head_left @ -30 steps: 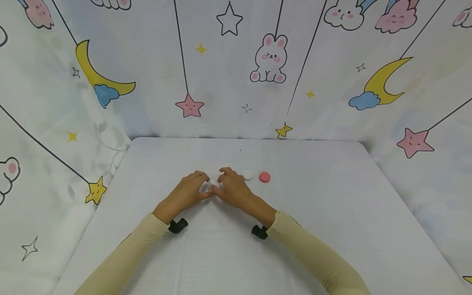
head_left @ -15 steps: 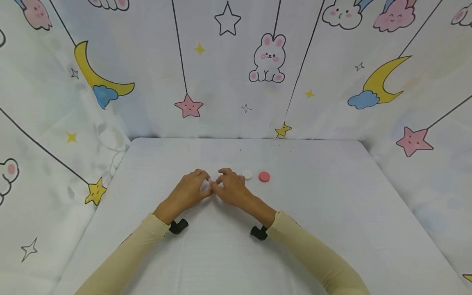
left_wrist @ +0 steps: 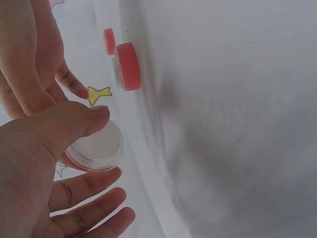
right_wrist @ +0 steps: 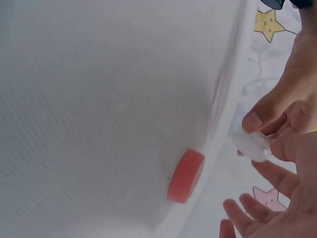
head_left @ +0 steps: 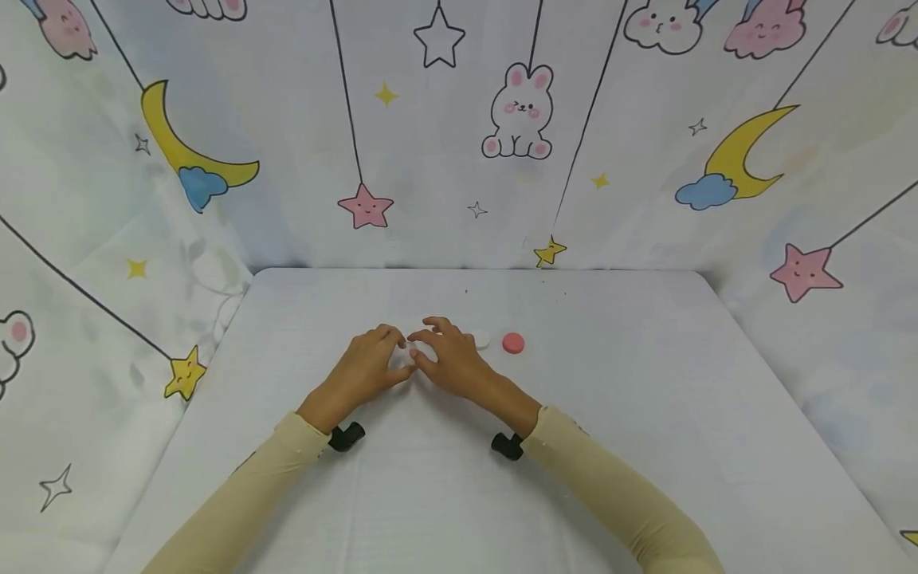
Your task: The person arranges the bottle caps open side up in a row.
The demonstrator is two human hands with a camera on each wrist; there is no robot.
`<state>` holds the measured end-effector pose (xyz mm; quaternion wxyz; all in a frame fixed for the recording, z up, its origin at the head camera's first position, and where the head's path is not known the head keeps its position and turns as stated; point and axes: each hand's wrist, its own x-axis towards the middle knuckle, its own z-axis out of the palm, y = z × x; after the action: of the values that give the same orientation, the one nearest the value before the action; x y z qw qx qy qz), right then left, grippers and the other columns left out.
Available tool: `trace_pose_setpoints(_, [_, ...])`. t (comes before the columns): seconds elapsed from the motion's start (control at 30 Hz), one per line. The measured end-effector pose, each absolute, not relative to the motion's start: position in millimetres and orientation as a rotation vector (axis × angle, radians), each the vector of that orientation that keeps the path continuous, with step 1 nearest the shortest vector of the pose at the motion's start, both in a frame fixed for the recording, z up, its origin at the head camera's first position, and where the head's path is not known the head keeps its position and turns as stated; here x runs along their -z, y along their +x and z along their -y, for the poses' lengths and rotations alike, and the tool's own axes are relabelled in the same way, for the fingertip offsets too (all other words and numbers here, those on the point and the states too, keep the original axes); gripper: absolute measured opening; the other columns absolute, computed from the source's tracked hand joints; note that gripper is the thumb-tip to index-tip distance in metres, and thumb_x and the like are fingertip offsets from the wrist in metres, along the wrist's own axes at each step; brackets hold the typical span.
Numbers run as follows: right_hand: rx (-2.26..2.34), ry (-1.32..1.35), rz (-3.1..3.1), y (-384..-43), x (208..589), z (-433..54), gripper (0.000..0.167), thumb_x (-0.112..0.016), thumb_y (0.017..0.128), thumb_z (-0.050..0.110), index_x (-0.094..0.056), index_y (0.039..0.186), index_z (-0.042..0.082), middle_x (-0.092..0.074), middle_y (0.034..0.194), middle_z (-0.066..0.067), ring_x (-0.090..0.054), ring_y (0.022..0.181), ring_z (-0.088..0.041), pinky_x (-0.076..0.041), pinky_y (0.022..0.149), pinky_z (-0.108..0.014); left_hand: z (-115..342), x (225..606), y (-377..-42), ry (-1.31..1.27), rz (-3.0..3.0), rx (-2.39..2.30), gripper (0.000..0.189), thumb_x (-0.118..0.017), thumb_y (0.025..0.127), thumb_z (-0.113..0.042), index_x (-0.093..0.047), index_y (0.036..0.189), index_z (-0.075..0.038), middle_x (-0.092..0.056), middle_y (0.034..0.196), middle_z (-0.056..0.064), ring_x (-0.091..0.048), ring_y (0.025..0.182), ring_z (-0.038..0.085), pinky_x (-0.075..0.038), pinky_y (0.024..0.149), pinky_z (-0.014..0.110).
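Pale cartoon-printed backdrop (head_left: 445, 159) closed off the far side of a white desk (head_left: 617, 414), and just above that surface a clear-rimmed round container (left_wrist: 101, 144), whitish inside, was held between the two hands. Thumb and finger of the left hand (head_left: 366, 367) pinched it, so it lay at the right-hand end of that hand's reach and directly to the left of the right hand (head_left: 453, 365), whose thumb and fingers were spread and pointed toward it. Being a flat disc, it had no long axis to speak of; its broad face was tipped up on edge rather than laid level, and turned toward the left wrist camera. Left was the nearer of the hands, being the one in firm contact; the right thumb came up to the rim in the right wrist view, but whether it touched there or only overlapped it could not be told. On the opposite side, past the right knuckles, a white disc (head_left: 484, 340) rested on the desk, just beside that hand and partly covered by it. A red disc (head_left: 513, 343) lay a little farther right, apart from the white one, and both sat closer to the right hand than to the left.
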<state>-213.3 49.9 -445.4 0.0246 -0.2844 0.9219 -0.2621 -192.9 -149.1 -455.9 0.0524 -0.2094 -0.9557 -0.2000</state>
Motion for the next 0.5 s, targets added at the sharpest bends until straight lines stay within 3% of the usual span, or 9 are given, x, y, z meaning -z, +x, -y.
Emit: trace_pose_setpoints(0.5, [0.648, -0.888, -2.820, -222.9, 449.9, -54.6, 0.039, -0.069, 0.104, 0.033, -0.069, 0.140, 0.019, -0.049, 0.159, -0.013, -0.051, 0.143, -0.033, -0.043, 0.106, -0.058, 151.9, 457.6, -192.8, -0.665, 2.898, 0.527, 0.043, -0.086, 0.090, -0.027, -0.071, 0.120, 0.000, -0.065, 0.131, 0.018, -0.065, 0.118, 0.039, -0.050, 0.104, 0.059])
